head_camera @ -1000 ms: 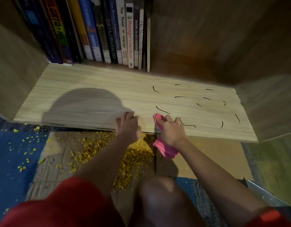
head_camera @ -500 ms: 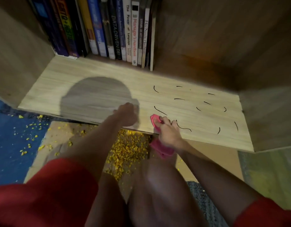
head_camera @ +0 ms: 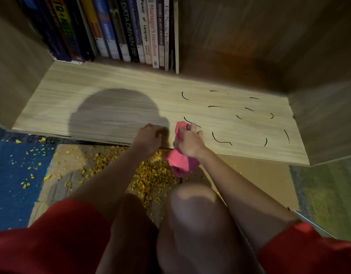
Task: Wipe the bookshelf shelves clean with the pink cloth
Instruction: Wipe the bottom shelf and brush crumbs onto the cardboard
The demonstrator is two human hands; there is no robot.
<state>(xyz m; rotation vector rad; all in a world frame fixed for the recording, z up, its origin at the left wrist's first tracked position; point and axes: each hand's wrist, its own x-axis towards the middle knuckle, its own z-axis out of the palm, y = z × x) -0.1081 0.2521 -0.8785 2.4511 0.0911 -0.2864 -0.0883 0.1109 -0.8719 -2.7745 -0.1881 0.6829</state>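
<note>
A light wooden shelf board (head_camera: 111, 99) lies low in front of me, marked on its right half with several black curved lines (head_camera: 222, 140). My right hand (head_camera: 190, 142) grips the pink cloth (head_camera: 180, 162) at the shelf's front edge; part of the cloth pokes up past my fingers and the rest hangs below the edge. My left hand (head_camera: 148, 139) is curled into a loose fist on the front edge, just left of the cloth, holding nothing that I can see.
A row of upright books (head_camera: 131, 30) stands at the back left of the shelf. Yellow crumbs (head_camera: 150, 175) are heaped on cardboard (head_camera: 255, 175) on the floor below the edge. Blue mat (head_camera: 12, 175) lies left, green mat (head_camera: 329, 194) right. Shelf side walls close both ends.
My left hand went from flat with fingers spread to a curled fist. My right hand shifted slightly onto the shelf with the cloth. The camera moved closer.
</note>
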